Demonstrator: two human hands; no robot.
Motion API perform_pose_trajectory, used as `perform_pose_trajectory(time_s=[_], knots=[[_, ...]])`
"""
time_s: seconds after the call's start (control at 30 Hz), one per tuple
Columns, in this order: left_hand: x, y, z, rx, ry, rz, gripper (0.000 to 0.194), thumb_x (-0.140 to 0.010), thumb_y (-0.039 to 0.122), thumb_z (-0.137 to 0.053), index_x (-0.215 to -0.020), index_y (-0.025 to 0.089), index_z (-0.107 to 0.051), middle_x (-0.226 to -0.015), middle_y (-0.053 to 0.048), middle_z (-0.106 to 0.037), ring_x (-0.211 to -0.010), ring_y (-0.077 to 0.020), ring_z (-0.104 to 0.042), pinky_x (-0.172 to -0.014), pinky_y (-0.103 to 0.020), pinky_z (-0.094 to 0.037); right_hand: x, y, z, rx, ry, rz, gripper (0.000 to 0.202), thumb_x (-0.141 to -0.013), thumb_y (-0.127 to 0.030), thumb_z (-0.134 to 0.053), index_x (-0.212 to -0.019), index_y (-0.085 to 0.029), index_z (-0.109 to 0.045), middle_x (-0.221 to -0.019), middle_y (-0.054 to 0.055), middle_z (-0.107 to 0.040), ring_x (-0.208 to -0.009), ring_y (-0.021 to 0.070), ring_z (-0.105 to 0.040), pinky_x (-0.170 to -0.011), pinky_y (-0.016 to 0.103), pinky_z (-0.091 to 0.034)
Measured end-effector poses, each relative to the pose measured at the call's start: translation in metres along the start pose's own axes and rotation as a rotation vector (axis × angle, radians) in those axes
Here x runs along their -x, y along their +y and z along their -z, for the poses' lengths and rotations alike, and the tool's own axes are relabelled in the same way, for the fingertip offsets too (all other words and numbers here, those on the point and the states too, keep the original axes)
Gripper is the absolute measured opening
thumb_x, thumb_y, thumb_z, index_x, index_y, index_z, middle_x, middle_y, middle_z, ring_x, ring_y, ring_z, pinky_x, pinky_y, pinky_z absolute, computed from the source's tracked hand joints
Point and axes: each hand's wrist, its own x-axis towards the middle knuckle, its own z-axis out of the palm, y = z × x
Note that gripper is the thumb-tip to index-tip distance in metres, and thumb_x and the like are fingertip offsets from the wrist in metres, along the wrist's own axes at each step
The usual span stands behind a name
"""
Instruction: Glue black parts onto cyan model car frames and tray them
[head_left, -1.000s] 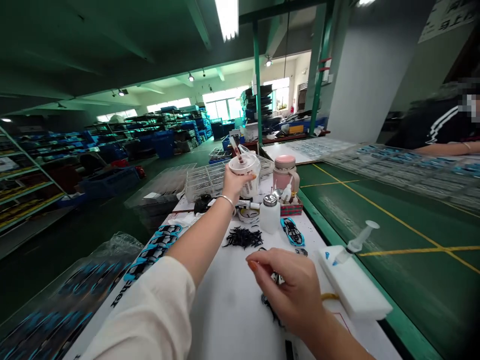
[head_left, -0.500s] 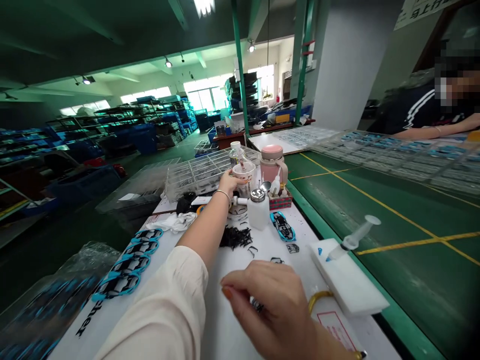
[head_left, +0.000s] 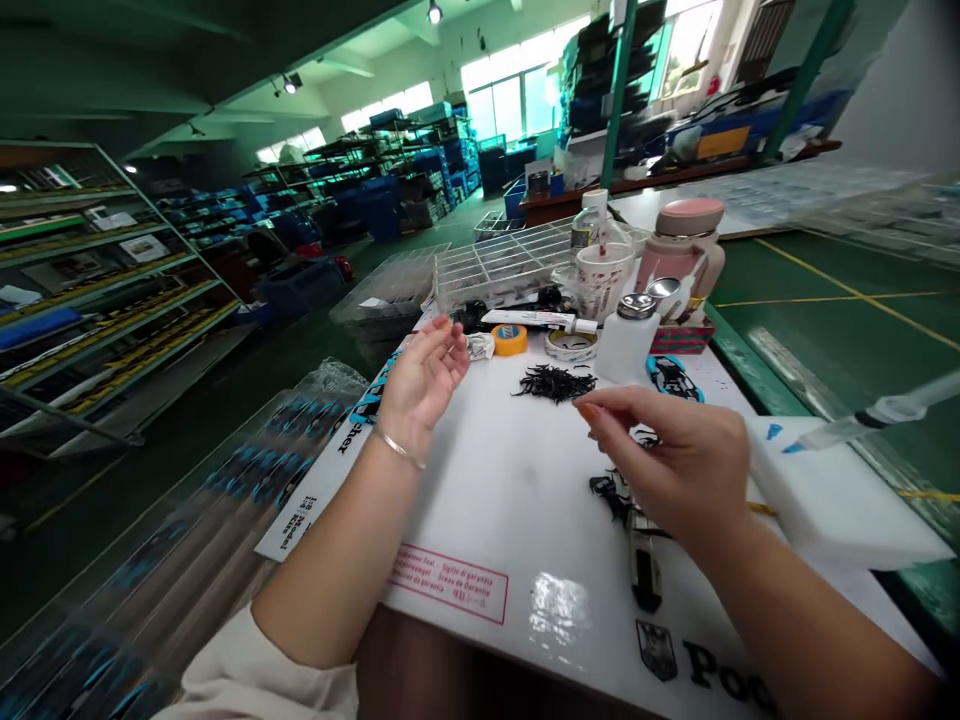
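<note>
My left hand point(head_left: 427, 372) is over the left edge of the white board point(head_left: 480, 480), palm turned inward, fingers loosely curled and apart, with nothing visible in them. Beneath and behind it lie blue-and-black model car parts point(head_left: 369, 402), mostly hidden, and a white cloth point(head_left: 480, 346). My right hand point(head_left: 675, 455) hovers over the board's right half, thumb and forefinger pinched together. Whatever is between those fingertips is too small to make out. Just beyond them is a pile of small black parts point(head_left: 555, 382). Under the right hand are loose black pieces point(head_left: 611, 492) and a dark-ended tool point(head_left: 645, 570).
At the back stand a white bottle with metal lid point(head_left: 626, 340), paper cup point(head_left: 602, 280), pink thermos point(head_left: 682, 245), yellow tape roll point(head_left: 511, 340) and clear divided tray point(head_left: 502, 262). On the right, a syringe point(head_left: 892, 410) rests over a white foam block point(head_left: 847, 500). Trayed blue parts point(head_left: 247, 460) lie left.
My left hand has left the paper cup at the back and come nearer, to the board's left side. My view has turned left. My right hand stays over the board, its fingertips still together.
</note>
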Motion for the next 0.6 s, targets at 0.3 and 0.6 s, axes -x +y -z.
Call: perform_pose_trajectory(time_s=[0.3,0.6], knots=[[-0.009,-0.032,0.04,-0.245,0.063,-0.247,0.025,-0.072,0.037,-0.075,-0.085,0.019,-0.064,-0.064,0.006,-0.053,-0.041,-0.0016,-0.036,-0.047,-0.014,-0.045,-0.001,0.011,0.003,0.07,0.08,-0.051,0.01,-0.085,-0.026,-0.064,-0.082,-0.022,-0.072,-0.058,-0.004,-0.063,-0.051,0.0104,-0.058,-0.051,0.023,-0.041],[-0.015,-0.035,0.043,-0.279,0.108,-0.371,0.026,-0.074,0.042,-0.073,-0.081,0.019,-0.064,-0.062,0.005,-0.053,-0.042,-0.0028,-0.041,-0.05,-0.016,-0.048,-0.002,0.011,0.001,0.066,0.073,-0.024,0.01,-0.084,-0.024,-0.063,-0.081,-0.021,-0.072,-0.057,-0.003,-0.062,-0.05,0.0104,-0.057,-0.051,0.022,-0.041]])
